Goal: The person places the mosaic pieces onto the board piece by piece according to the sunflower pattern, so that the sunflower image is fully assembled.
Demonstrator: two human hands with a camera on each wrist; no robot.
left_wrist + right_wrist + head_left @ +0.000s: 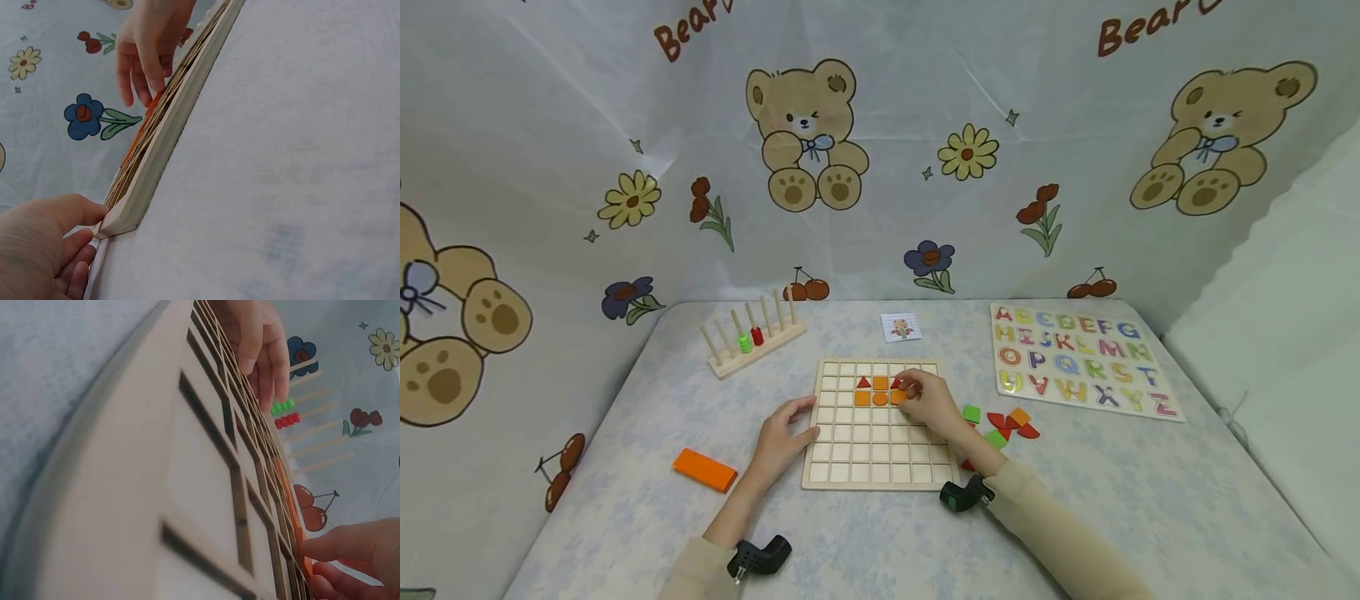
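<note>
A light wooden grid board (850,456) lies on the table between both hands. My left hand (781,439) rests at its left edge, thumb and forefinger apart on the rim; in the left wrist view, the thumb touches the board's corner. My right hand (931,402) pinches an orange tile (300,540) over the grid, thumb and fingertips at its edge. Close by in the cells lie a red triangle (863,383), an orange square (880,382), another orange square (862,398) and an orange circle (880,399). Another red triangle (896,383) is partly hidden by the right fingers.
Loose tiles, among them a green square (972,413), lie right of the board, partly under the right forearm. An orange block (704,471) is at left. Behind stand a peg rack (760,340) with beads, a small picture card (900,327) and an alphabet board (1078,360).
</note>
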